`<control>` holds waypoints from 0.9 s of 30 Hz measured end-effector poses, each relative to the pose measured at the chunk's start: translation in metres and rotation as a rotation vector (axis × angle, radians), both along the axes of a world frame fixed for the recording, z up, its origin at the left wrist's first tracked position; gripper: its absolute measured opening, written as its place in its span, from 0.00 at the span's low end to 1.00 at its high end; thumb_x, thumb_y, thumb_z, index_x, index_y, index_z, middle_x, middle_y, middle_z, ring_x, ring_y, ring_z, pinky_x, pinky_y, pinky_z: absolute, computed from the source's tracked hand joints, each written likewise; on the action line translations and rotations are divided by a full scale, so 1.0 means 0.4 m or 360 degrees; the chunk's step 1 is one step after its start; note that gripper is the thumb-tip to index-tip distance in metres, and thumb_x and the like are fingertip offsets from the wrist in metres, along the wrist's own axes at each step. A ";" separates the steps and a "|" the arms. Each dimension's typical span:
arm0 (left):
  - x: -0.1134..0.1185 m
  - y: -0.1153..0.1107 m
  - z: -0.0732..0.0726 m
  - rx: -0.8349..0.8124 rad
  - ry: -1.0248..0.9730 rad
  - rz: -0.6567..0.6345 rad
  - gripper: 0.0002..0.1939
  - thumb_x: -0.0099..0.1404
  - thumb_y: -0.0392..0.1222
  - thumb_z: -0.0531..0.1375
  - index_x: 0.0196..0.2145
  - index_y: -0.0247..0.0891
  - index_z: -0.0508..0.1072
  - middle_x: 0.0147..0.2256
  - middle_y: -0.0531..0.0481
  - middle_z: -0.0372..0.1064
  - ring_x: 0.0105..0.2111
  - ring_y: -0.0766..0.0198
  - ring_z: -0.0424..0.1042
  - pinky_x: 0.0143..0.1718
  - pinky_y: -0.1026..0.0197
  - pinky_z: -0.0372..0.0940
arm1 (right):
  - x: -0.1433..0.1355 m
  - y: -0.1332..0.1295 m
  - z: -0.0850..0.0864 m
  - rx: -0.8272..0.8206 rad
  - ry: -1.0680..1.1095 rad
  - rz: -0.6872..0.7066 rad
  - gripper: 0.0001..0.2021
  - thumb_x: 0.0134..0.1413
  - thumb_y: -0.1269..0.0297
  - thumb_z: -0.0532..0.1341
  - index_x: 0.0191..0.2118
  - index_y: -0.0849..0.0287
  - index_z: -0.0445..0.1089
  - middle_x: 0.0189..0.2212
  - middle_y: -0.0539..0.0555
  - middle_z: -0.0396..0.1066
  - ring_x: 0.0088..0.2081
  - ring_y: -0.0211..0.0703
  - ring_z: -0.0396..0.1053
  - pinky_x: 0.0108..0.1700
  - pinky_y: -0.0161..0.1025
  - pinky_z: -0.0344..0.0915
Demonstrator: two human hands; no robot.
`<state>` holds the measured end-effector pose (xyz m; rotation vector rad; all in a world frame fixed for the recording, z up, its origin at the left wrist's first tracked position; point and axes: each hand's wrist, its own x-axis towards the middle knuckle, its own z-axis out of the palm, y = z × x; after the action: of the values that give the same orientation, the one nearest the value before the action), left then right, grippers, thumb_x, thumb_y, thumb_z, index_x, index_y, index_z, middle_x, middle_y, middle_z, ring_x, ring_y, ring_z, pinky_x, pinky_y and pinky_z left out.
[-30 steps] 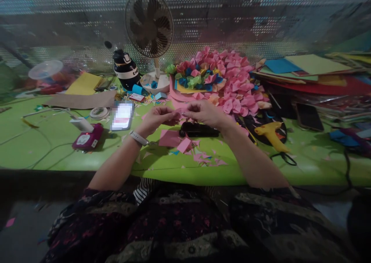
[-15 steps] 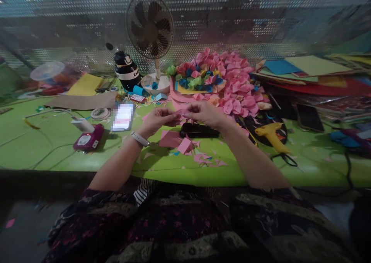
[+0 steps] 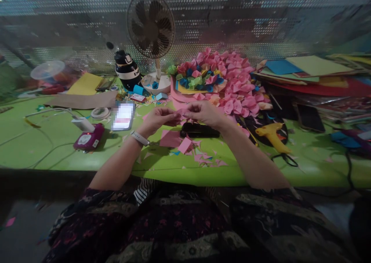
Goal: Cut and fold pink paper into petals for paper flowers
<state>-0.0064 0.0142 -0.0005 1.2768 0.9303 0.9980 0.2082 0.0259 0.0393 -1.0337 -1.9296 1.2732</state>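
Note:
A small piece of pink paper is pinched between the fingertips of both hands above the green table. My left hand, with a white band at its wrist, grips the paper's left side. On its right side the fingers of my right hand are closed. Just below my right hand lies a black stapler-like object. Flat pink paper pieces and pink scraps lie nearer the table's front edge. Behind my hands rises a big heap of folded pink paper flowers.
A phone with a lit screen, tape roll and purple adapter lie left. Behind stand a fan and a dark bottle. A yellow glue gun, dark phone and stacked paper are right.

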 end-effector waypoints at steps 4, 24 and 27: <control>-0.003 0.004 0.004 -0.0026 0.0017 -0.0004 0.19 0.49 0.49 0.74 0.33 0.33 0.79 0.30 0.44 0.79 0.29 0.62 0.79 0.36 0.60 0.76 | -0.001 0.003 -0.002 -0.0014 -0.0003 0.0012 0.15 0.50 0.55 0.71 0.31 0.62 0.73 0.25 0.51 0.71 0.26 0.33 0.65 0.28 0.33 0.63; -0.024 0.051 -0.051 -0.0235 0.0185 0.0332 0.11 0.51 0.39 0.74 0.26 0.33 0.76 0.23 0.46 0.76 0.23 0.64 0.76 0.31 0.61 0.75 | 0.012 0.053 -0.046 0.0123 -0.0022 -0.0163 0.05 0.48 0.70 0.69 0.32 0.61 0.73 0.29 0.52 0.74 0.31 0.38 0.69 0.38 0.39 0.68; -0.004 0.048 -0.080 -0.0310 0.0105 0.0314 0.13 0.47 0.39 0.76 0.25 0.33 0.75 0.23 0.46 0.75 0.23 0.63 0.76 0.32 0.58 0.76 | 0.006 0.043 -0.043 0.0193 -0.0091 -0.0149 0.05 0.49 0.68 0.69 0.33 0.60 0.74 0.30 0.53 0.74 0.32 0.40 0.69 0.39 0.40 0.68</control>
<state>-0.0080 0.0334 -0.0324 1.0743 1.1926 0.9949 0.2106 0.0430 0.0220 -1.0952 -1.9512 1.0722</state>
